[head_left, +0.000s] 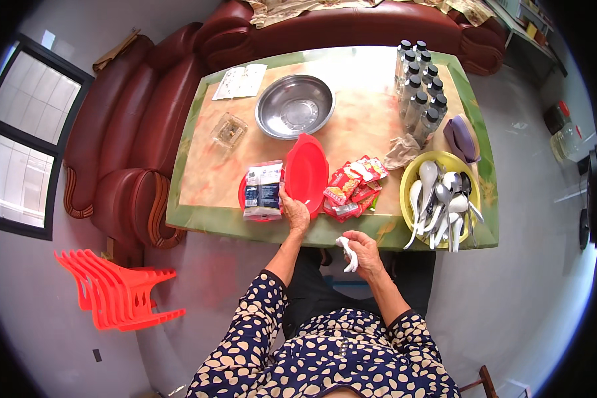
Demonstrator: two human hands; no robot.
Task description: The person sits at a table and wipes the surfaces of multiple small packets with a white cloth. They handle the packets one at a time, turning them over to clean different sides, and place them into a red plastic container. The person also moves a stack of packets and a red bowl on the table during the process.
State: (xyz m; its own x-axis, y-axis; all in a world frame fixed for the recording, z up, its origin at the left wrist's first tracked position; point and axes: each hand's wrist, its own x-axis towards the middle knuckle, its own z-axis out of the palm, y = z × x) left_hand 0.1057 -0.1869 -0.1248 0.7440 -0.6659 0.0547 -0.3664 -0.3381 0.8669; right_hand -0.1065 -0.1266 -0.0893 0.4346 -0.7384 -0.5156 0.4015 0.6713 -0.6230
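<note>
My left hand [296, 213] is closed on the near left rim of a red plastic basin [306, 174], which is tilted up over the table's near edge. In my right hand [365, 254], just off that edge, a crumpled white cloth or tissue [347, 255] is pinched and hangs down. Left of the basin, a dark and white plastic packet [263, 191] lies on another red item, mostly hidden beneath it. Several red snack-like sachets [343, 184] are heaped to the right of the basin.
The table [199, 215] has a green border. On it are a steel bowl [295, 106], a glass ashtray [230, 131], a booklet [241, 81], black-capped bottles [414, 113], a beige cloth [402, 152], purple pads [462, 138] and a yellow basin [408, 174] of spoons. Red stacked stools [123, 288] stand left.
</note>
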